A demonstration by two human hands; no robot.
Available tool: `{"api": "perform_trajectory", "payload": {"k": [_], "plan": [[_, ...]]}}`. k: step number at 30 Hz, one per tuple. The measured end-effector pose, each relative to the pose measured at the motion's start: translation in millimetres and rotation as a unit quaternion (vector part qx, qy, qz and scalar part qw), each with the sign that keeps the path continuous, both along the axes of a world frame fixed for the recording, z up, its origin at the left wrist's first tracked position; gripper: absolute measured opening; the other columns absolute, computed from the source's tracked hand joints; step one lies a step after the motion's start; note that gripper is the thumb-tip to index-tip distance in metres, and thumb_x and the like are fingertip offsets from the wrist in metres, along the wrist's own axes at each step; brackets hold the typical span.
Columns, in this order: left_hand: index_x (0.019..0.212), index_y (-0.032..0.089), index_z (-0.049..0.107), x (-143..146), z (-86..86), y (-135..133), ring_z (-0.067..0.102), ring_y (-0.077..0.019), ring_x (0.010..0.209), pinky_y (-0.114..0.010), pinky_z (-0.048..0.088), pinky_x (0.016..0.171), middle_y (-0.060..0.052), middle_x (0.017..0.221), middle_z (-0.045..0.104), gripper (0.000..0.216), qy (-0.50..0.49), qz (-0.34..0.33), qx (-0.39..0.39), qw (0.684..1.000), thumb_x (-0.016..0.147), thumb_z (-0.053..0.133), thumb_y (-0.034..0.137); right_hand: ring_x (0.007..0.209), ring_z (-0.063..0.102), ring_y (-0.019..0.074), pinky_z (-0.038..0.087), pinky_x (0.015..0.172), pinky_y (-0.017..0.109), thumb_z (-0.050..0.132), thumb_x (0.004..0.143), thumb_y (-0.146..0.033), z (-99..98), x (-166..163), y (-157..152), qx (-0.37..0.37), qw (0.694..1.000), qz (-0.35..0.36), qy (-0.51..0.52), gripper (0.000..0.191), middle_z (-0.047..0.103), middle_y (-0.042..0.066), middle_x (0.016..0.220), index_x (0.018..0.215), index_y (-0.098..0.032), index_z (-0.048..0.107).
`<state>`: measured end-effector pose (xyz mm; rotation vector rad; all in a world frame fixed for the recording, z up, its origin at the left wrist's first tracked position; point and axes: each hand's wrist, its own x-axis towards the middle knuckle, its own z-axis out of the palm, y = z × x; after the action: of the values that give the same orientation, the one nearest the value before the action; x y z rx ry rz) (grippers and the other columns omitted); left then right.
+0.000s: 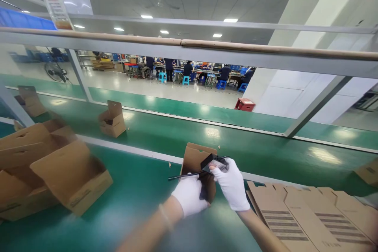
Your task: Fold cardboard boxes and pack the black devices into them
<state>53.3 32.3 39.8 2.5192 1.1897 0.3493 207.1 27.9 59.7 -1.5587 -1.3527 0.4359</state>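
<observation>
A green work surface [126, 189] is stretching across a factory room, where people in dark clothing [188, 69] are sitting and standing along a distant row of benches. Flattened cardboard cartons [307, 212] are lying in overlapping layers at right, while a blurred cluster of opened cartons [85, 183] is crowding the left. Farther back, beyond a white rail [132, 149], another open carton [113, 124] is standing alone. At center, an open box [193, 157] is tilting with its flap raised as two white-gloved hands are working at it. The right hand [232, 187] is gripping a black device [207, 162] between thumb and fingers, holding it over the box's right side. The left hand [190, 195] is resting against the box's front; whether its fingers are closing on anything, one cannot tell. A thin black cable [180, 176] is running just above that glove, its end pointing left.
</observation>
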Motion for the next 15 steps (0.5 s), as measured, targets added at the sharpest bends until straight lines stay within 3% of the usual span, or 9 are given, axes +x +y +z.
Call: {"api": "perform_trajectory", "payload": {"k": [3, 6, 8, 11, 13, 15], "plan": [[0.098, 0.019, 0.064, 1.3, 9.6, -3.7, 0.062, -0.0292, 0.090, -0.042, 0.049, 0.084, -0.009, 0.097, 0.069, 0.034, -0.018, -0.012, 0.004, 1.000, 0.073, 0.059, 0.041, 0.069, 0.065, 0.0246, 0.048, 0.061, 0.033, 0.058, 0.080, -0.048, -15.6, -1.4, -0.3, 0.061, 0.958, 0.004, -0.280, 0.032, 0.067, 0.006, 0.078, 0.094, -0.019, 0.056], [0.101, 0.022, 0.062, 1.0, 13.9, -4.6, 0.062, -0.0277, 0.091, -0.040, 0.050, 0.083, -0.006, 0.099, 0.068, 0.032, -0.047, -0.014, 0.002, 0.999, 0.073, 0.057, 0.037, 0.081, 0.065, 0.0280, 0.048, 0.070, 0.037, 0.048, 0.088, -0.041, -9.4, -5.8, -5.5, 0.062, 0.913, 0.067, -0.397, 0.028, 0.068, 0.011, 0.088, 0.097, -0.017, 0.059], [0.102, 0.021, 0.061, 0.0, 13.2, -4.7, 0.062, -0.0283, 0.089, -0.040, 0.051, 0.078, -0.007, 0.099, 0.067, 0.035, -0.054, -0.002, -0.002, 0.999, 0.071, 0.059, 0.037, 0.084, 0.065, 0.0276, 0.049, 0.073, 0.037, 0.050, 0.086, -0.042, 3.6, -8.1, -5.7, 0.013, 0.937, 0.054, -0.344, 0.029, 0.068, 0.011, 0.091, 0.101, -0.017, 0.056], [0.100, 0.017, 0.061, -1.6, 7.0, -5.2, 0.060, -0.0315, 0.085, -0.044, 0.051, 0.075, -0.011, 0.096, 0.065, 0.042, -0.035, 0.041, -0.012, 0.998, 0.066, 0.062, 0.042, 0.075, 0.063, 0.0223, 0.051, 0.067, 0.033, 0.053, 0.082, -0.052, 18.6, -2.6, -0.1, -0.045, 0.989, 0.002, -0.139, 0.038, 0.066, 0.006, 0.089, 0.103, -0.020, 0.049], [0.096, 0.016, 0.061, -1.9, 0.2, -5.3, 0.059, -0.0319, 0.085, -0.044, 0.051, 0.074, -0.012, 0.094, 0.063, 0.045, -0.029, 0.069, -0.025, 0.997, 0.063, 0.064, 0.047, 0.064, 0.060, 0.0191, 0.051, 0.062, 0.032, 0.048, 0.083, -0.057, 17.3, 7.1, 4.1, -0.057, 0.998, -0.014, -0.038, 0.044, 0.064, 0.006, 0.086, 0.107, -0.020, 0.045], [0.092, 0.016, 0.061, -1.5, -6.9, -4.6, 0.059, -0.0296, 0.084, -0.042, 0.052, 0.073, -0.012, 0.093, 0.062, 0.044, -0.035, 0.068, -0.027, 0.997, 0.064, 0.064, 0.049, 0.062, 0.059, 0.0197, 0.051, 0.061, 0.033, 0.046, 0.085, -0.056, 7.5, 17.7, 5.8, -0.062, 0.996, -0.047, -0.044, 0.045, 0.063, 0.007, 0.086, 0.111, -0.018, 0.042]]}}
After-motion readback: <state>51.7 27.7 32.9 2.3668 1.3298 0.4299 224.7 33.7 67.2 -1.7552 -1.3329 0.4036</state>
